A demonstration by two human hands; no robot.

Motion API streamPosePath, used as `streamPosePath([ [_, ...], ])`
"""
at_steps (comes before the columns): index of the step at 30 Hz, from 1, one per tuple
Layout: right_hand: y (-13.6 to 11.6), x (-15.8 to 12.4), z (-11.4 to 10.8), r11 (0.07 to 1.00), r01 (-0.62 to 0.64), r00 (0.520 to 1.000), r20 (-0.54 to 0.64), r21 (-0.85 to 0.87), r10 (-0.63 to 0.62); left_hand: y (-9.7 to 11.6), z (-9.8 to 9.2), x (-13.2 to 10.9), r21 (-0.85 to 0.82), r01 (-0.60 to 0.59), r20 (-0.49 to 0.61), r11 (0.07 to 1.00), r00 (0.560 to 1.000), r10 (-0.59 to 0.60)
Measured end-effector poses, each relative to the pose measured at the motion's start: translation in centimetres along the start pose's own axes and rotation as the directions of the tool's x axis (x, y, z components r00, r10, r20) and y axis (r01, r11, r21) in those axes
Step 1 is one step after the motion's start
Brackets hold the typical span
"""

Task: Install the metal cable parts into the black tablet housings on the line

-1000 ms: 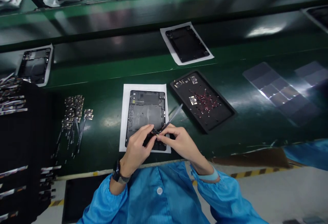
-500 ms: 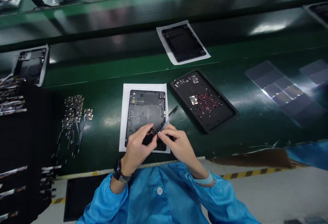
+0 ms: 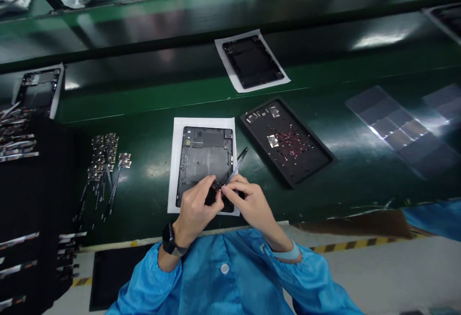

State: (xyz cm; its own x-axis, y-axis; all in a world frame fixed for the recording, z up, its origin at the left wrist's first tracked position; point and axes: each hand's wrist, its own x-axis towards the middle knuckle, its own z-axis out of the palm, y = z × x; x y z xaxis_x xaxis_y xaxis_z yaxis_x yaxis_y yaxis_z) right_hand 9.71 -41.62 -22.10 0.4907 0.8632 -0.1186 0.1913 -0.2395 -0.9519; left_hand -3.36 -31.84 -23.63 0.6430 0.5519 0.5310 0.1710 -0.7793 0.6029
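Observation:
A black tablet housing (image 3: 207,156) lies on a white sheet (image 3: 175,166) before me. Over its lower part, my left hand (image 3: 196,204) pinches a small dark circuit board (image 3: 216,185) between thumb and fingers. My right hand (image 3: 248,202) is closed, its thumb and index fingertip meeting at the board's right edge; a pen-like tool (image 3: 239,161) sticks up out of that hand. Whether the right fingertips also hold a small part is hidden.
Right of the housing is a black tray (image 3: 306,173) with red wires and small boards. Small boards with strips (image 3: 104,154) lie left. Another housing (image 3: 254,60) rests farther back. Clear films (image 3: 399,127) lie right, a black cloth-like surface (image 3: 32,195) far left.
The housings on the back strip have shifted slightly left. Both hands stay nearly in place, with the pen-like tool tilted a little differently.

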Motion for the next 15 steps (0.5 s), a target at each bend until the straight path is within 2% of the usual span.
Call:
streamPosePath([
  [11, -0.23, 0.02, -0.17, 1.000, 0.011, 1.000, 0.011, -0.017, -0.011, 0.30, 0.59, -0.49, -0.024, 0.071, -0.037, 0.997, 0.997, -0.072],
  [15, -0.41, 0.33, -0.30, 0.996, 0.068, 0.994, 0.090, -0.062, -0.063, 0.75, -0.36, -0.41, -0.078, 0.143, 0.001, 0.987, 0.990, -0.144],
])
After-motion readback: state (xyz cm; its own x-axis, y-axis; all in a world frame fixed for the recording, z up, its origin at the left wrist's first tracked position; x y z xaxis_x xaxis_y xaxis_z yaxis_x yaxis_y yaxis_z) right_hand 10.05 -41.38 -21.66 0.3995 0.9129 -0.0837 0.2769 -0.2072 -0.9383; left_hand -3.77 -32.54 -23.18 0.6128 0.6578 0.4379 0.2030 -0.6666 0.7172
